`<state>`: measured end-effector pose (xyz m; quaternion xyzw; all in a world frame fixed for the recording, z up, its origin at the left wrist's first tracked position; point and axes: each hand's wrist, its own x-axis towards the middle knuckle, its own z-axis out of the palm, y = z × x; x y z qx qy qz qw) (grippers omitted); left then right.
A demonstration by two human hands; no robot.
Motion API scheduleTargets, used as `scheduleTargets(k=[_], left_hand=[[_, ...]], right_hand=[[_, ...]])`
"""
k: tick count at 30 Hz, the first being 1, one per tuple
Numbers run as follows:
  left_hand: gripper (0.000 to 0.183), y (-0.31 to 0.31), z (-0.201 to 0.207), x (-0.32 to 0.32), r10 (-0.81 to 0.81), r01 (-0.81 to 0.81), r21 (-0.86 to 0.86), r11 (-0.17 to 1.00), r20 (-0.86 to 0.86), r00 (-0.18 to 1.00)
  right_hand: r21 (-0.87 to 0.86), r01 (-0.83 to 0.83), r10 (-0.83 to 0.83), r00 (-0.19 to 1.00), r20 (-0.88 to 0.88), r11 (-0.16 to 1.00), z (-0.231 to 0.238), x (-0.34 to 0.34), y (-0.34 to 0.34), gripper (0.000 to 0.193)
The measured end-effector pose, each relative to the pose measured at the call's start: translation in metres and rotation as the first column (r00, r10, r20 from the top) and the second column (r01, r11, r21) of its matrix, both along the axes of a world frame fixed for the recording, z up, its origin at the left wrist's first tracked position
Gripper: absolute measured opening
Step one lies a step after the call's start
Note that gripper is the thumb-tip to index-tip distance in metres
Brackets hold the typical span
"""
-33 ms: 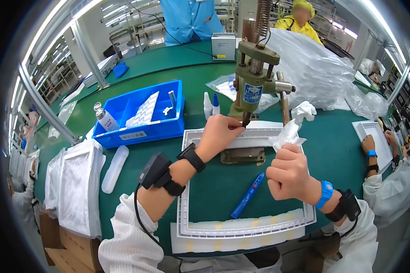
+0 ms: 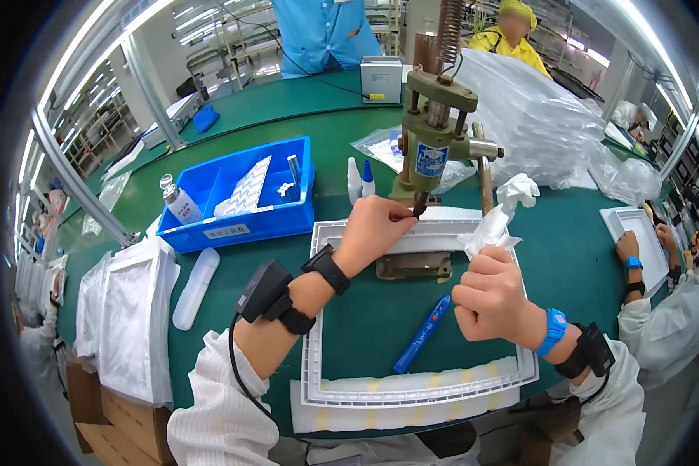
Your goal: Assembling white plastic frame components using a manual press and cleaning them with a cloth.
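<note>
A white rectangular plastic frame (image 2: 312, 326) lies on the green bench, its far side under a green hand press (image 2: 431, 147). My left hand (image 2: 374, 234) reaches over that far side, thumb and fingertips pinched together by the dark tip of the press; what they hold, if anything, is hidden. In the closed fist of my right hand (image 2: 493, 299), above the frame's right side, is a crumpled white wipe (image 2: 493, 229) that sticks up beyond the fingers. Inside the frame's opening lies a blue pen-shaped tool (image 2: 421, 335). White foam strips (image 2: 412, 416) run along the near side.
A blue bin (image 2: 248, 221) with a bottle and small parts stands at the left, near a white case (image 2: 196, 289) and bagged frames (image 2: 136, 326). Two small bottles (image 2: 360, 182) stand left of the press. Stacked plastic-wrapped goods (image 2: 536, 109) rise behind it. Co-workers are around the bench.
</note>
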<state>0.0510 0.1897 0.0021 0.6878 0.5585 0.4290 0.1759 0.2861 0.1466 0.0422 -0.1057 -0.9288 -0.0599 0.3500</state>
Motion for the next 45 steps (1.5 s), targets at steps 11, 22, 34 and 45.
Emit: scheduleTargets(k=[11,22,34,45], left_hand=[[0.022,-0.001,0.002,0.001,0.005,-0.005,0.003,1.000,-0.009,1.000],[0.020,-0.001,0.004,0.002,-0.019,0.020,0.032,0.999,-0.010,1.000],[0.021,-0.002,0.011,0.000,-0.028,0.032,-0.054,0.998,0.075,0.997],[0.023,-0.032,0.032,-0.058,-0.103,0.048,-0.240,0.970,-0.223,0.969]], right_hand=[[0.072,0.054,-0.063,0.990,0.126,0.996,-0.020,-0.002,0.010,0.016],[0.041,-0.018,0.013,0.992,0.127,0.999,0.010,0.007,-0.001,0.015],[-0.510,-0.466,-0.057,0.695,-0.717,0.723,0.175,-0.029,0.083,0.023],[-0.780,-0.081,-0.396,0.826,-0.401,0.620,0.096,0.020,0.070,0.040]])
